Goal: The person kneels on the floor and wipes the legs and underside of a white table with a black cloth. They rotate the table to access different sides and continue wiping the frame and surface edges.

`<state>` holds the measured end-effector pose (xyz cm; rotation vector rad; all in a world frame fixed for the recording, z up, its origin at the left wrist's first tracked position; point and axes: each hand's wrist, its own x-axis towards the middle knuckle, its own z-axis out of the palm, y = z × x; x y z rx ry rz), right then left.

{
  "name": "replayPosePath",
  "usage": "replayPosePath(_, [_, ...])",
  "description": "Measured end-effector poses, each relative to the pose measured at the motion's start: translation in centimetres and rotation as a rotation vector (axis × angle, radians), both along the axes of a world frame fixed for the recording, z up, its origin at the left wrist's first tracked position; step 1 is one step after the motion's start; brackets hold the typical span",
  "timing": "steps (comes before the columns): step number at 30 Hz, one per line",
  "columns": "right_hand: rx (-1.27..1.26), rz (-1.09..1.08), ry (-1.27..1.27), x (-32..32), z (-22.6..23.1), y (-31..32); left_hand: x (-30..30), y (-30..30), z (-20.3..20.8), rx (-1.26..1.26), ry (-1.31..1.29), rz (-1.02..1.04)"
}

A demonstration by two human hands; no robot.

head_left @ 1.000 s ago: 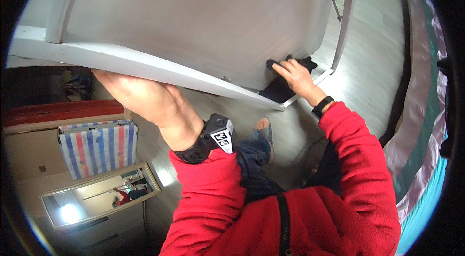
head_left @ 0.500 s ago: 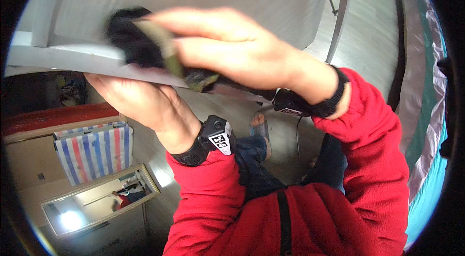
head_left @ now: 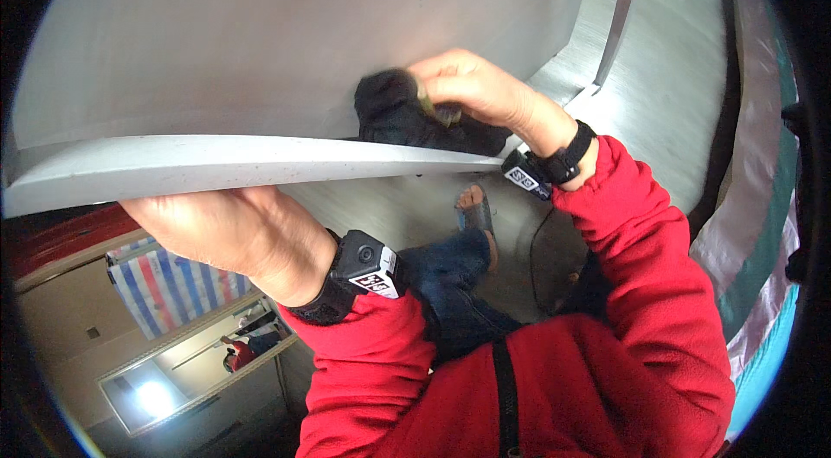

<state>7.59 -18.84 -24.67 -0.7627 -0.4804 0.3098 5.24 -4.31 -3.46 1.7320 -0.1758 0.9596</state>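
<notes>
Black cloth stretches left to right, apparently along the white rail.

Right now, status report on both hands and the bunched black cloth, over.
Right hand gripping bunched black cloth over pale grey flat panel. Left hand under long white rim, grip hidden. Possible snag: rim along cloth's near side.

black-and-white patterned label facing upward on the left wrist-worn black camera unit, similar patterned marker showing on the right wrist-worn black device, fine marks beside the left pattern appearing too small for reading
</notes>
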Motion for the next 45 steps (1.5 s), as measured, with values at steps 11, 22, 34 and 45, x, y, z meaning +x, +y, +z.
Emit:
replayPosePath(11, [-0.792, -0.277, 0.226, -3.6, -18.6, 2.8, -0.8, 0.2, -1.0, 0.167, -0.073, 0.061])
replayPosePath(22, [-0.346, -0.131, 0.858, -3.3, -22.5, 4.0, -0.7, 0.2, -1.3, 0.534, -0.288, 0.129])
replayPosePath(34, [0.115, -0.227, 0.054, -3.4, -1.9, 2.2, 0.6, 0.1, -0.2, 0.021, 0.001, 0.012])
replayPosePath(45, [-0.29, -0.327, 0.218, -2.0, -10.0, 4.9, 1.0, 0.6, -0.6, 0.305, -0.021, 0.128])
